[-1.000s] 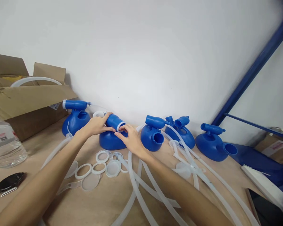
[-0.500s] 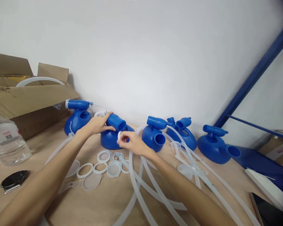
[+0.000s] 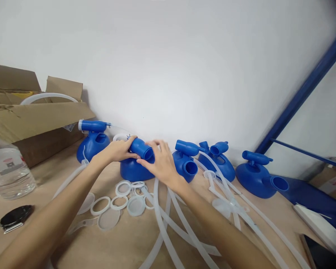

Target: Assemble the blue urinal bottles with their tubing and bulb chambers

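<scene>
My left hand (image 3: 120,150) is closed round the rear of a blue tube-shaped cup (image 3: 140,147), whose open mouth faces me. The cup rests on top of a blue plastic urinal bottle (image 3: 136,170), partly hidden behind my hands. Beside the cup's mouth is my right hand (image 3: 162,162), thumb and fingers spread apart, with nothing visible in it. In front of the bottle lie several white rings (image 3: 119,203) and clear round lids (image 3: 108,219). White flexible hoses (image 3: 160,213) run across the table below my right hand.
More blue urinal bottles stand along the wall, one at left (image 3: 89,147) and others at right (image 3: 253,179). A cardboard box (image 3: 53,119) and a water bottle (image 3: 11,172) are at left, near a black watch-like item (image 3: 16,217). A phone (image 3: 322,252) lies at lower right.
My right hand has gone from a pinch with something white in front of the bottle to spread fingers beside the cup's mouth. My left hand keeps its hold on the cup.
</scene>
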Demonstrator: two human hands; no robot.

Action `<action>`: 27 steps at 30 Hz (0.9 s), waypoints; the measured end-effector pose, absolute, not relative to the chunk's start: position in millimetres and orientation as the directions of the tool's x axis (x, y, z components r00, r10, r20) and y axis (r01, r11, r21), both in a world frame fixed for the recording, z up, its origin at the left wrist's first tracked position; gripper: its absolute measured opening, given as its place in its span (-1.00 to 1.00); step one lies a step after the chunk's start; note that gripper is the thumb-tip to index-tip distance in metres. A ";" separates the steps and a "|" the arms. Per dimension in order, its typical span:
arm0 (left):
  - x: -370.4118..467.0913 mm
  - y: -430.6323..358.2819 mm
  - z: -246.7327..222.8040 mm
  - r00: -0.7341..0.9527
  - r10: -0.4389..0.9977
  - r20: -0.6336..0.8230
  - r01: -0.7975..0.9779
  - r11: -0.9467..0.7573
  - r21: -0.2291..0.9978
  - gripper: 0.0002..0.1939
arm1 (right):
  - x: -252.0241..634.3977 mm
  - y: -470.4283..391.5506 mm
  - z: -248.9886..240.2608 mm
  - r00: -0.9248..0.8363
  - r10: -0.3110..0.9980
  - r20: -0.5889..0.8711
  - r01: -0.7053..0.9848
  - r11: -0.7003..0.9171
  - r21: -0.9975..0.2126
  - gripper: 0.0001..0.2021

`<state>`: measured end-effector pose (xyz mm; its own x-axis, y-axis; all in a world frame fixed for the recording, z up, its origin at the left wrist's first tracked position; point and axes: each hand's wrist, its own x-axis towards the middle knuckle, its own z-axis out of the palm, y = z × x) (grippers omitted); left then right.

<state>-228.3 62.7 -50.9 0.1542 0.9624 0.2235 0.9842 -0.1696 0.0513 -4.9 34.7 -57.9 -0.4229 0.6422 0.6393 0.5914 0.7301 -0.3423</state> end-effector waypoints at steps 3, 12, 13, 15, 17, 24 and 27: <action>-232.4 60.3 -45.2 0.176 0.962 0.208 0.979 -0.193 0.061 -0.01 | -11.7 55.7 -51.3 -0.450 0.760 0.468 0.607 0.645 -0.464 -0.14; -288.4 73.2 -33.9 0.246 0.844 0.476 0.905 -0.376 0.199 -0.32 | -12.8 86.3 -57.5 -0.603 0.691 0.399 0.484 0.714 -0.506 -0.35; -289.6 74.4 -34.8 0.268 0.826 0.495 0.885 -0.415 0.213 -0.33 | -10.8 88.6 -54.6 -0.618 0.681 0.393 0.464 0.720 -0.516 -0.35; -288.9 75.3 -36.2 0.301 0.798 0.522 0.847 -0.475 0.239 -0.37 | -7.4 93.7 -48.9 -0.640 0.673 0.371 0.423 0.712 -0.561 -0.34; -286.4 75.0 -36.9 0.304 0.786 0.538 0.823 -0.501 0.268 -0.40 | -5.0 98.6 -45.2 -0.653 0.674 0.345 0.388 0.689 -0.612 -0.35; -287.9 74.5 -43.8 0.164 0.854 0.494 0.714 -0.448 0.537 -0.38 | -1.4 105.3 -41.7 -0.706 0.626 0.330 0.315 0.696 -0.645 -0.33; -291.1 75.1 -51.1 0.145 0.884 0.444 0.681 -0.415 0.603 -0.32 | -1.0 107.0 -37.9 -0.747 0.588 0.308 0.304 0.716 -0.629 -0.31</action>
